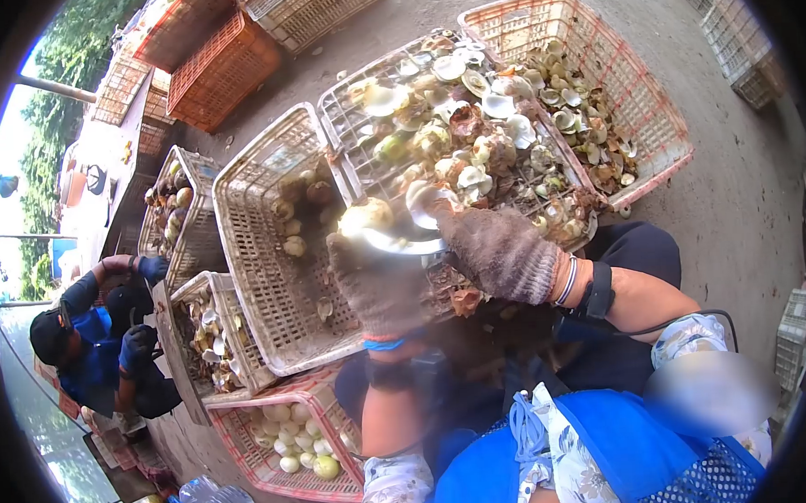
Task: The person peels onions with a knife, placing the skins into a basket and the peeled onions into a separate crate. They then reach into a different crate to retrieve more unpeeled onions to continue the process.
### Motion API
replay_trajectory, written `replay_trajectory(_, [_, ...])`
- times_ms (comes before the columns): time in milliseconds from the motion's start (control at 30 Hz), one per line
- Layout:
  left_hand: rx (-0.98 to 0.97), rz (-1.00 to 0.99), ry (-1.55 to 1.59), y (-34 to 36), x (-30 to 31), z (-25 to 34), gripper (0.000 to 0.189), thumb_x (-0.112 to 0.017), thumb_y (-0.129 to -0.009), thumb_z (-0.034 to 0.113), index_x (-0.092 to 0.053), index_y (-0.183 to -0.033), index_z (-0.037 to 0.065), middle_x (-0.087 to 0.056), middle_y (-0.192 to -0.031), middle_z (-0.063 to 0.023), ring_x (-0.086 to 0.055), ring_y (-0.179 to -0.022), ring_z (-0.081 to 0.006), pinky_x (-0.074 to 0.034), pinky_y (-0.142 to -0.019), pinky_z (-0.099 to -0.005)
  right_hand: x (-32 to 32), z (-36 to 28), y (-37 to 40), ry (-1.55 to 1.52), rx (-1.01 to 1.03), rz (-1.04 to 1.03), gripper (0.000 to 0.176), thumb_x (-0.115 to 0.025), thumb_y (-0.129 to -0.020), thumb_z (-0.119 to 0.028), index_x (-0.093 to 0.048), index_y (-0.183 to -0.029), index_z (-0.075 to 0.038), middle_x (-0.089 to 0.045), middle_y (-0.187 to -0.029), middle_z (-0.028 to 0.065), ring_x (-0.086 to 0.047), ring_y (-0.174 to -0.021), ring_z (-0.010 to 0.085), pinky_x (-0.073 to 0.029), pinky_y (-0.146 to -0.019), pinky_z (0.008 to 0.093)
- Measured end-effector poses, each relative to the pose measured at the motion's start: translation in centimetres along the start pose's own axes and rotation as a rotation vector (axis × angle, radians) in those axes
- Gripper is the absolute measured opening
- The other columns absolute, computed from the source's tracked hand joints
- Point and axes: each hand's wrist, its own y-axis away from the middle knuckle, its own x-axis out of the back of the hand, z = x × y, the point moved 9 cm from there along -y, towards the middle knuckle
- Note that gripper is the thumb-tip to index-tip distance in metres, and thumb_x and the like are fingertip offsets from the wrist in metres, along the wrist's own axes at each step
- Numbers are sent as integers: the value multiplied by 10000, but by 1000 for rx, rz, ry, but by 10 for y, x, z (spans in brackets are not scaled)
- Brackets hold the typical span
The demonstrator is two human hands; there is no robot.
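Note:
My left hand (pixel 382 284), in a dirty knit glove, holds a pale peeled onion (pixel 365 217), partly blurred. My gloved right hand (pixel 504 252) is closed at a pale curved piece (pixel 426 204), just right of the onion. A shiny, whitish curved band (pixel 407 245) spans the gap between my hands; whether it is a blade is unclear. Just beyond my hands, onion skins and cut ends (pixel 470 150) lie heaped on a wire-grid crate (pixel 347 101). Left of my left hand stands a crate (pixel 232 209) with some onions inside.
A red-and-white crate (pixel 657 105) of skins stands at the upper right. Below left, a crate (pixel 226 421) holds peeled onions. More crates (pixel 211 287) and a person in blue with gloved hands (pixel 88 346) are at the left. Orange crates (pixel 220 75) stand behind.

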Motion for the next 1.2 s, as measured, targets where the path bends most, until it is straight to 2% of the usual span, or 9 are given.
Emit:
replay_trajectory(133, [-93,-30,-76,3,-7,19,547,-680,-874,377,-511,-1286,60,-585,-1278,-113,-546,-1172,-264,-442,-1035,-459,2,3,-1,27,-62,-42,577,-576,-912,-228,-378,-1405,-1,-625,-888,164,-637,-767,311,-513,-631,427])
replay_trajectory(200, [303,-23,899,10,-24,5,534,-726,-824,331,-538,-1245,61,-598,-1225,-123,-557,-1145,-281,-476,-991,-490,8,14,-2,-228,-173,48,427,-592,-907,-210,-520,-1288,-32,-653,-899,169,-649,-790,338,-520,-653,433])
replay_trajectory(367, [252,114,815,4,-29,1,505,-745,-776,292,-565,-1165,25,-603,-1131,-138,-579,-1075,-330,-533,-923,-524,-4,30,2,-644,-348,193,209,-578,-927,-270,-617,-979,-72,-640,-714,155,-682,-697,277,-535,-594,364])
replay_trajectory(467, [252,-53,829,10,-42,13,581,-731,-777,301,-524,-1251,37,-582,-1206,-174,-559,-1140,-380,-502,-970,-565,-64,82,21,-1606,-1099,21,252,-604,-933,-263,-620,-846,-27,-615,-679,66,-617,-580,137,-499,-523,297])
replay_trajectory(733, [223,-300,1078,16,-67,30,621,-675,-814,330,-492,-1277,-40,-556,-1263,-229,-536,-1200,-390,-466,-1011,-458,-39,63,0,-1493,-724,-7,325,-630,-928,-317,-621,-1081,-30,-619,-805,47,-587,-616,82,-491,-520,208])
replay_trajectory(900, [53,-431,298,22,-78,37,641,-677,-792,221,-453,-1350,0,-562,-1253,-188,-589,-1088,-297,-500,-950,-361,-1,35,-12,-1331,-203,102,360,-616,-920,-387,-575,-1116,-89,-633,-858,47,-620,-639,125,-506,-498,252])
replay_trajectory(1100, [83,-215,557,26,-76,30,488,-708,-794,104,-540,-1241,2,-597,-1203,-162,-625,-1042,-278,-528,-890,-381,22,62,-4,-1675,-515,393,353,-742,-845,-220,-605,-1116,-40,-665,-918,55,-638,-762,113,-561,-629,281])
replay_trajectory(1167, [-103,-232,-584,28,-68,21,584,-632,-908,381,-449,-1339,32,-538,-1300,-121,-553,-1179,-249,-477,-997,-400,15,66,1,-1585,-625,410,332,-749,-835,-206,-617,-1085,-32,-660,-891,38,-627,-753,104,-551,-634,275])
replay_trajectory(1200, [-68,-235,-390,24,-67,15,547,-634,-917,338,-460,-1358,65,-535,-1328,-98,-553,-1183,-250,-448,-1036,-414,10,71,9,-1489,-737,421,311,-757,-826,-193,-629,-1054,-23,-655,-865,22,-616,-743,94,-541,-639,269])
